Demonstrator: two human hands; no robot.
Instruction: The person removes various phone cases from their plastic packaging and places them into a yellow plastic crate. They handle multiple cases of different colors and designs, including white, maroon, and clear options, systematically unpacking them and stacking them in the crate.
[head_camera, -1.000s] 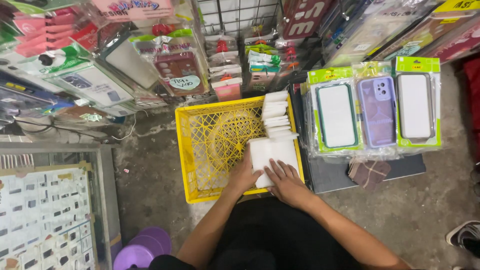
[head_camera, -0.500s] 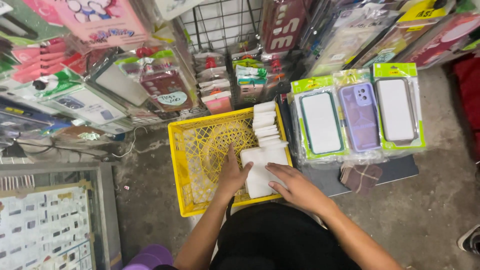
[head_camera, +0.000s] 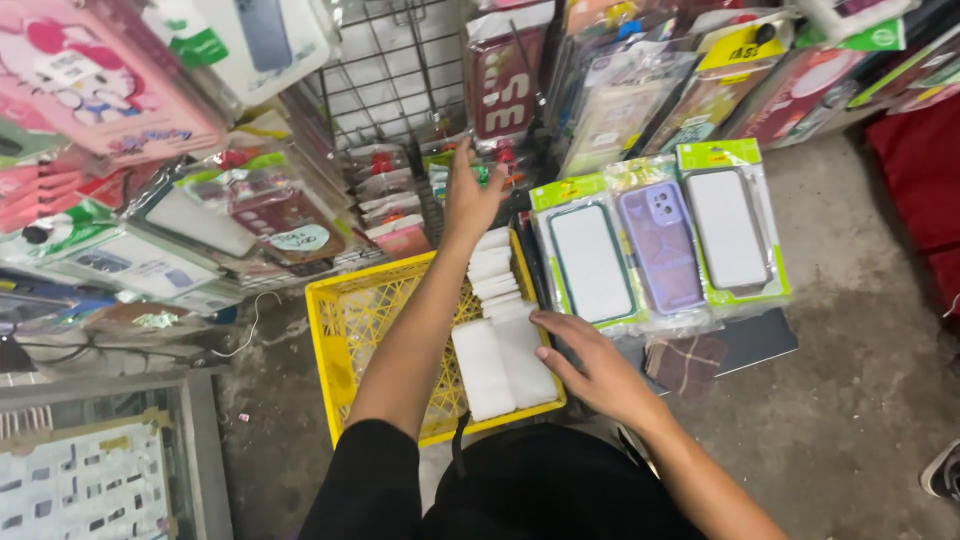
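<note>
A yellow plastic crate (head_camera: 340, 345) stands on the concrete floor in front of me. White flat packets (head_camera: 505, 360) lie in a row along its right side. My left hand (head_camera: 470, 195) is stretched up past the crate's far edge, fingers apart, touching small packets hanging on the wire rack (head_camera: 395, 70); whether it grips one I cannot tell. My right hand (head_camera: 590, 365) rests at the crate's right rim, its fingers spread beside the nearest white packets, holding nothing.
Three packaged phone cases (head_camera: 660, 240) with green headers lean right of the crate, on a dark board (head_camera: 760, 340). More hanging packets fill the left and top. A glass display case (head_camera: 100, 470) sits bottom left. A red cloth (head_camera: 920, 170) lies far right.
My left hand has left the white packets in the crate and reached up to the rack. My right hand slid to the crate's right rim. The view moved closer.
</note>
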